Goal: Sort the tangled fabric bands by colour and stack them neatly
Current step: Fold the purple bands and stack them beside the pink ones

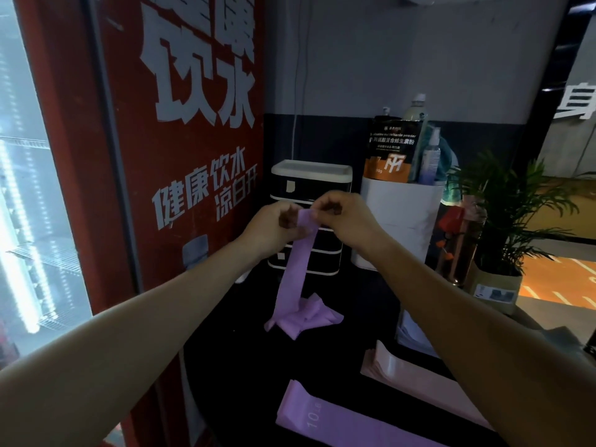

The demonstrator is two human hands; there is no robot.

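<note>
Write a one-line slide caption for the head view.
Both hands, left and right, pinch a purple band above its crumpled end; purple and pink stacks lie nearer.

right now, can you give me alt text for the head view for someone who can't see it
Both hands, left and right, pinch the top end of a purple band that hangs to a crumpled heap on a black counter. Nearer the camera lie a flat purple stack and a pink stack; a black drawer unit stands behind the hands.
</note>
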